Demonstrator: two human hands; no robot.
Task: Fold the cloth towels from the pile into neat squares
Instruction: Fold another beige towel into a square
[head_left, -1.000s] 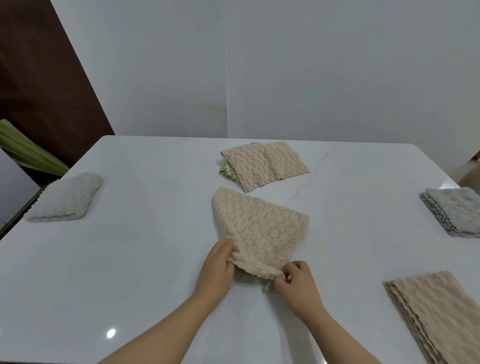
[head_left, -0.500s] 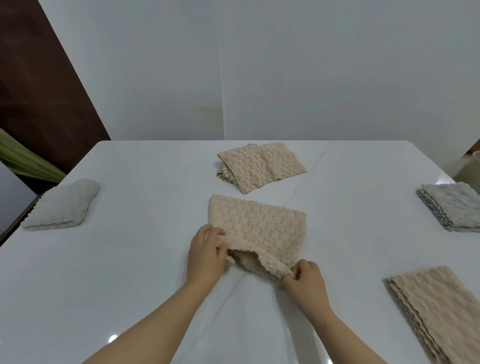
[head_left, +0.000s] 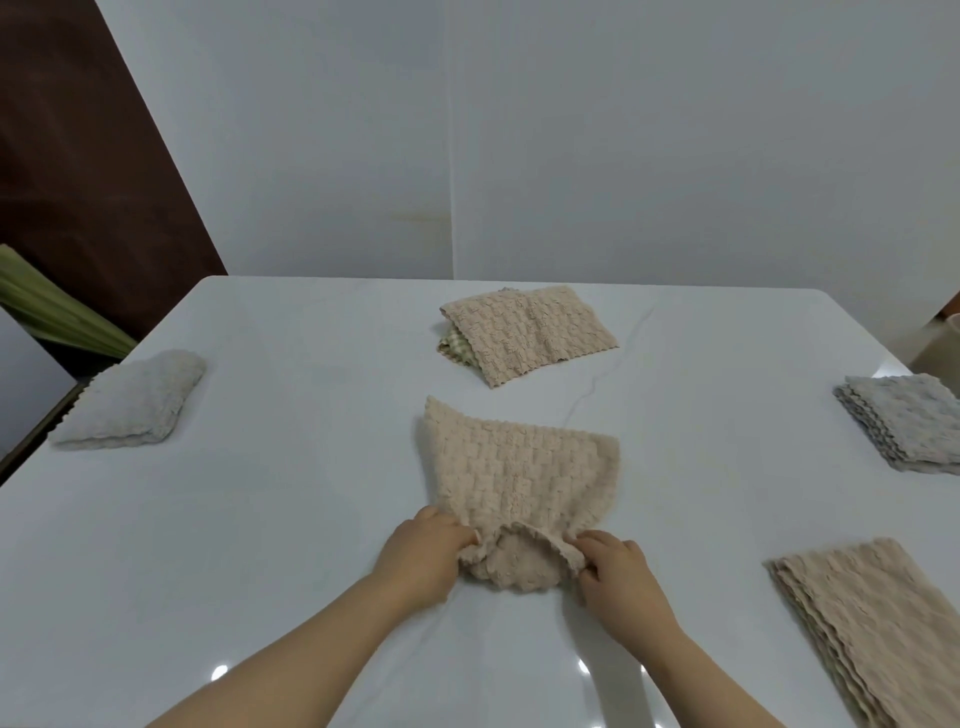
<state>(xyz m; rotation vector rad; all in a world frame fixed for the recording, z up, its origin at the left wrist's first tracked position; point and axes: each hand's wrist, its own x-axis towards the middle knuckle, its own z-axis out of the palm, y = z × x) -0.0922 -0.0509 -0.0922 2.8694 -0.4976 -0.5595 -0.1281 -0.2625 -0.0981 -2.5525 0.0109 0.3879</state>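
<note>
Beige towel (head_left: 524, 467): nubby waffle-weave cloth, matt. Table (head_left: 260, 519): glossy, smooth white marble-look top.

only two forearms and two hands of the person show, at the near edge of the scene. the left forearm (head_left: 291, 654) is bare along all of its length in view, and so is the right forearm (head_left: 691, 670). the left hand (head_left: 421, 558) and the right hand (head_left: 618, 577) are bare too, with short, rounded fingers and smooth knuckles.
</note>
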